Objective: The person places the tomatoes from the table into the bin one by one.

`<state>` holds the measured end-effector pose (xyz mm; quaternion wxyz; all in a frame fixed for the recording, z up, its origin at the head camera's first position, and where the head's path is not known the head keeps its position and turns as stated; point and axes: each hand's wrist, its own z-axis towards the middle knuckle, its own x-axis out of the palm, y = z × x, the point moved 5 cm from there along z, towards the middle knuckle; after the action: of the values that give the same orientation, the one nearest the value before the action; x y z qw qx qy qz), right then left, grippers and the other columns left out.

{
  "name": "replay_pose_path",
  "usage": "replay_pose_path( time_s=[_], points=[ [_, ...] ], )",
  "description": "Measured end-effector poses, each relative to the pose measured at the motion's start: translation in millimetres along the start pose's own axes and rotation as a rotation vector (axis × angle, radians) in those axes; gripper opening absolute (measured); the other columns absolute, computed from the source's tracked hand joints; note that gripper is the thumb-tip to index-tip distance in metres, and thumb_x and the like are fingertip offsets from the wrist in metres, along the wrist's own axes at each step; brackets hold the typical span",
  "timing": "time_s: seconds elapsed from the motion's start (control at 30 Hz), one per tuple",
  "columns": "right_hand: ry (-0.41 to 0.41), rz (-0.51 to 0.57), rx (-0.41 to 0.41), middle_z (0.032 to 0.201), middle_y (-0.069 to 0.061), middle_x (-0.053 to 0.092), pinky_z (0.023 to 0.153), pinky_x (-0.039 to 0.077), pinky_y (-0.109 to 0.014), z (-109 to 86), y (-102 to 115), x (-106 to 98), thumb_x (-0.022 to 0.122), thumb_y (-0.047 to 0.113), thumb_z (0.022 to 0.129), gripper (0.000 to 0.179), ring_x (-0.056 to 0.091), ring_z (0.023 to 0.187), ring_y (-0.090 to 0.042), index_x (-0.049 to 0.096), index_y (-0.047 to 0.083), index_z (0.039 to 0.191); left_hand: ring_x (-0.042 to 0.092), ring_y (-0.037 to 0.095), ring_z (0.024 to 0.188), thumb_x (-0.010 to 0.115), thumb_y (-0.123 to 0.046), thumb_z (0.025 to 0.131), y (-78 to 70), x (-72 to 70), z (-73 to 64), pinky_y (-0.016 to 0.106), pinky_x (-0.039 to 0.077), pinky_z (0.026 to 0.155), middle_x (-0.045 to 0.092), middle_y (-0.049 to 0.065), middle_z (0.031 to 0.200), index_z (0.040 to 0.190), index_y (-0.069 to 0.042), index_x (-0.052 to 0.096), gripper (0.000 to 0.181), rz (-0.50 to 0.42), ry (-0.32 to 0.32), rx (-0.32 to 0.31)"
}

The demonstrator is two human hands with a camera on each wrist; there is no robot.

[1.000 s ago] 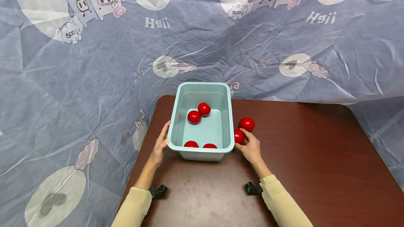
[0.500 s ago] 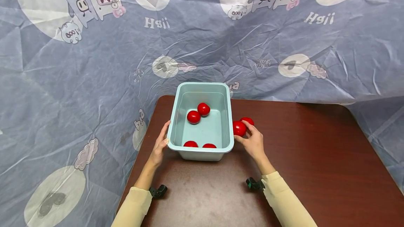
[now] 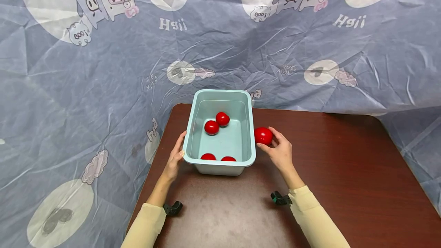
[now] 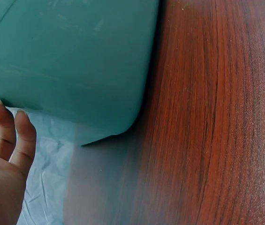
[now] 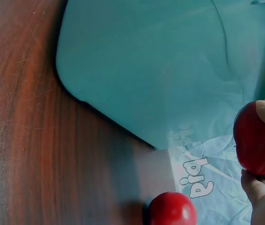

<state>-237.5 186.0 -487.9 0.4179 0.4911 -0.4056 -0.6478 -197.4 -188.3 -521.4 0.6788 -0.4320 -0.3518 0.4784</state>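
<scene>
A pale blue-green plastic bin [image 3: 225,163] stands on the table, with several red tomatoes inside, among them one tomato [image 3: 211,127] near the middle. My left hand [image 3: 174,162] holds the bin's left rim near its front corner, thumb at the rim and fingers along the outside. In the left wrist view, bent fingers [image 4: 25,136] touch the bin wall. Just outside the right rim, my right hand [image 3: 280,150] grips a tomato [image 3: 263,136] between thumb and fingers. The right wrist view shows this tomato [image 5: 258,140] raised and another tomato [image 5: 172,209] below it on the table.
The brown wooden table [image 3: 330,171] extends to the right of the bin. A patterned grey-blue cloth [image 3: 220,41] hangs behind and to the left. Black straps [image 3: 280,198] with small devices sit on both wrists.
My right hand has moved up and slightly right with the gripped tomato, which now covers the other loose tomato in the head view. My left hand and the bin have stayed put.
</scene>
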Motion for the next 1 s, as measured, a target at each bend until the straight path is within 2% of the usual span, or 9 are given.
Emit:
replay_pose_path(
  time_s=[0.3, 0.5, 0.63, 1.0],
  points=[
    [-0.012, 0.055, 0.033, 0.139, -0.021, 0.052, 0.095, 0.045, -0.04, -1.7, 28, -6, 0.082, 0.001, 0.072, 0.074, 0.059, 0.119, -0.04, 0.052, 0.005, 0.14, 0.057, 0.013, 0.11, 0.031, -0.013, 0.089, -0.8, -0.5, 0.0, 0.031, 0.05, 0.084, 0.05, 0.005, 0.136, 0.157, -0.011, 0.014, 0.07, 0.021, 0.0, -0.006],
    [-0.031, 0.13, 0.074, 0.141, -0.012, 0.053, 0.09, 0.048, -0.027, -0.6, 30, -8, 0.082, 0.006, 0.073, 0.073, 0.059, 0.12, -0.035, 0.053, 0.012, 0.14, 0.057, 0.022, 0.112, 0.032, -0.017, 0.089, -0.6, -0.6, 0.1, 0.031, 0.05, 0.084, 0.052, 0.005, 0.134, 0.157, -0.014, 0.016, 0.07, 0.031, -0.006, -0.022],
    [-0.039, 0.158, 0.035, 0.139, -0.011, 0.055, 0.087, 0.049, -0.02, 1.1, 32, -7, 0.083, 0.009, 0.073, 0.073, 0.06, 0.119, -0.034, 0.054, 0.012, 0.14, 0.057, 0.017, 0.111, 0.032, -0.017, 0.088, -0.3, -0.7, 0.0, 0.031, 0.05, 0.083, 0.051, 0.005, 0.134, 0.157, -0.014, 0.016, 0.07, 0.031, -0.009, -0.022],
    [-0.006, 0.205, -0.02, 0.137, -0.012, 0.057, 0.086, 0.052, -0.025, 2.6, 53, 6, 0.083, 0.006, 0.072, 0.074, 0.062, 0.116, -0.035, 0.054, 0.012, 0.139, 0.058, 0.011, 0.101, 0.033, -0.017, 0.089, -0.9, 0.9, -0.5, 0.027, 0.049, 0.075, 0.058, 0.003, 0.124, 0.156, -0.011, 0.015, 0.07, 0.032, -0.01, -0.016]
  ],
)
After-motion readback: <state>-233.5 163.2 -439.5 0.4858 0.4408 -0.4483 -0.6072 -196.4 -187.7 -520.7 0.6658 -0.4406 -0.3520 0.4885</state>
